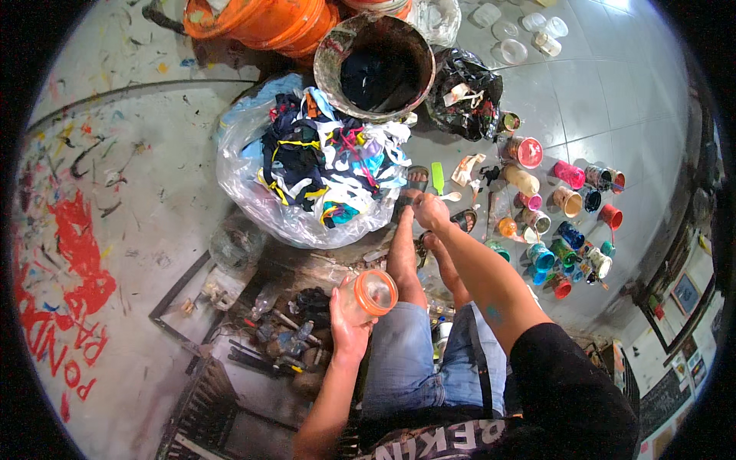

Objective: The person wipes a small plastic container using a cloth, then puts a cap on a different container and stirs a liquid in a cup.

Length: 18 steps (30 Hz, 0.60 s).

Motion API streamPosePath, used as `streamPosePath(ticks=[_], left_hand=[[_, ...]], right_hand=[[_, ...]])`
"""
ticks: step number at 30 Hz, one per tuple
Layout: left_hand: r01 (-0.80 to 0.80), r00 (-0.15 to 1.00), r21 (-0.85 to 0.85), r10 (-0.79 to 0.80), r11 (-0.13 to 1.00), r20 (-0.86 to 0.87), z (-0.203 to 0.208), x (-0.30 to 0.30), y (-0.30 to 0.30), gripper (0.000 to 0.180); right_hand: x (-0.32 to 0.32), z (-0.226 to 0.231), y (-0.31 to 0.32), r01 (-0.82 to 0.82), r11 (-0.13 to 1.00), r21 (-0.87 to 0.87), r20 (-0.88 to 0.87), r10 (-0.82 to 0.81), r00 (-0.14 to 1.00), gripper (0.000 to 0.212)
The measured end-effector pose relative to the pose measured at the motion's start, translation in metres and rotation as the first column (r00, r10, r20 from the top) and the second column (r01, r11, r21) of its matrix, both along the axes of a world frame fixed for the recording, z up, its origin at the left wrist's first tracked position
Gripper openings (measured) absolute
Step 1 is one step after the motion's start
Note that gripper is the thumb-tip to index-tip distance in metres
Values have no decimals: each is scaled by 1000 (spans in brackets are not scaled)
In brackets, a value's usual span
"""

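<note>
My left hand is wrapped round a clear jar with an orange rim. The jar is tilted, its mouth toward me, and looks open. My right arm reaches forward, and my right hand is closed beside the bag of rags, over my sandalled foot. Whatever its fingers hold, if anything, is too small to make out. Close by on the floor lie a bright green flat tool and a pale spoon. A clear plastic bag full of colourful cloth scraps sits left of my right hand.
Behind the rags stands a stained bucket with dark contents. Orange buckets and a black bag are near it. Several paint pots, one red-topped, spread across the tiles at right. Plastic bottles and clutter fill a low space at left.
</note>
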<state>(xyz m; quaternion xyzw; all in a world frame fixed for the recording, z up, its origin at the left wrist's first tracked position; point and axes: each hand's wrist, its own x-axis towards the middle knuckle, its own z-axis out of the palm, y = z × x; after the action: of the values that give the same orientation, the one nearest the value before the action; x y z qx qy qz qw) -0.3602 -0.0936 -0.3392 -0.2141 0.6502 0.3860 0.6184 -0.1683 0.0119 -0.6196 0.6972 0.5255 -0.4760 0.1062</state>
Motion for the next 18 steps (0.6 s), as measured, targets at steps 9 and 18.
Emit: streamPosePath(ticks=[9,18], left_hand=[[-193,979,14,193,981,-60,-39,-7,-36,61],[-338,940,50,339,940,-33,-54,-3,-67,68]], right_hand=[[-43,-106,-7,-132,988,77,88,125,988,22],[-120,2,-15,90,862,499,-300,74,951,16]])
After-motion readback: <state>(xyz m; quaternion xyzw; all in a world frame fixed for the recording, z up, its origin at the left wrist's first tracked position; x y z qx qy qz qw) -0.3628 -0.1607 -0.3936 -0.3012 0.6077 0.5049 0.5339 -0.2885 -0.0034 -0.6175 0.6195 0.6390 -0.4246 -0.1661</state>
